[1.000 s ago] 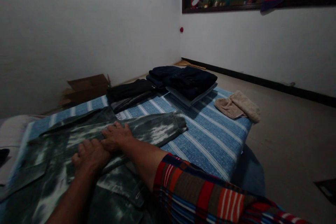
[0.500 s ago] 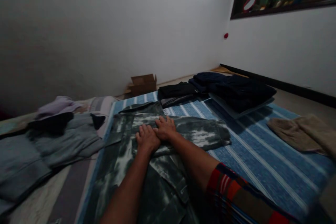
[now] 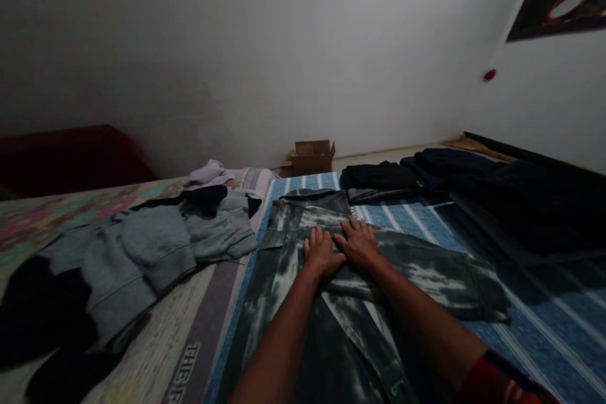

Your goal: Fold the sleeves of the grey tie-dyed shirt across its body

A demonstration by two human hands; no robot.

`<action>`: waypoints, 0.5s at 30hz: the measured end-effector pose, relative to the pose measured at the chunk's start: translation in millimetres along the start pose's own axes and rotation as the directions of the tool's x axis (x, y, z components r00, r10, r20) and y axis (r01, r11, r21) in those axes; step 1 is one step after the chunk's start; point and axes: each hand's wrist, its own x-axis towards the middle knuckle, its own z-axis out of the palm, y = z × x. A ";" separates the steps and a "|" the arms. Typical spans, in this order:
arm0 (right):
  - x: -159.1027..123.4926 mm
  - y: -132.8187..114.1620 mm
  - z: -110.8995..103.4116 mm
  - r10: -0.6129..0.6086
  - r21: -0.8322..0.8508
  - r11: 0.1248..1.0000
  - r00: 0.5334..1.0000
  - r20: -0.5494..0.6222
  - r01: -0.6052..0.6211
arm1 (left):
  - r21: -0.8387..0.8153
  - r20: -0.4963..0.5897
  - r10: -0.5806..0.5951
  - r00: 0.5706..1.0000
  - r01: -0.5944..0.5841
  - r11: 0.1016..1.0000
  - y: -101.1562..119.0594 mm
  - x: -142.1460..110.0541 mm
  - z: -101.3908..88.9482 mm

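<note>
A dark grey-green and white mottled jacket [image 3: 279, 278] lies spread on the blue striped sheet, with one sleeve [image 3: 426, 268] laid across toward the right. My left hand [image 3: 323, 254] rests palm down on the jacket near its upper middle, fingers stretched forward. Right beside it, my right hand [image 3: 358, 241] lies flat on the same cloth at the inner part of the sleeve, fingers spread. The two hands nearly touch at the thumbs. Neither one grips the fabric, and the palms are hidden.
Grey and black clothes [image 3: 156, 240] lie loosely on the patterned bedding at left. Dark folded clothes [image 3: 379, 175] and a navy stack [image 3: 511, 189] sit at the far right of the blue striped sheet [image 3: 454, 227]. A cardboard box [image 3: 312, 158] stands by the wall.
The view has turned left, showing more grey clothes and a dark red shape by the wall. Both hands stay flat on the jacket in nearly the same spot.
</note>
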 end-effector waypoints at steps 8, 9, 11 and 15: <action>-6.3 -10.2 1.8 -0.060 -0.086 0.995 0.998 -0.028 0.058 | 0.007 -0.232 0.002 0.973 0.000 1.000 -60.1 19.1 -51.4; -4.4 -18.3 0.7 -0.104 -0.095 0.990 0.994 -0.035 0.101 | 0.027 -0.254 -0.027 0.967 0.035 0.999 -67.6 23.2 -54.3; 3.6 -40.3 -1.1 -0.221 -0.090 0.972 0.974 -0.038 0.217 | 0.033 -0.288 -0.061 0.956 0.074 0.997 -81.2 32.5 -57.2; 33.0 -93.7 1.3 -0.497 -0.026 0.868 0.867 -0.033 0.496 | 0.003 -0.337 -0.097 0.937 0.104 0.995 -108.3 53.6 -58.2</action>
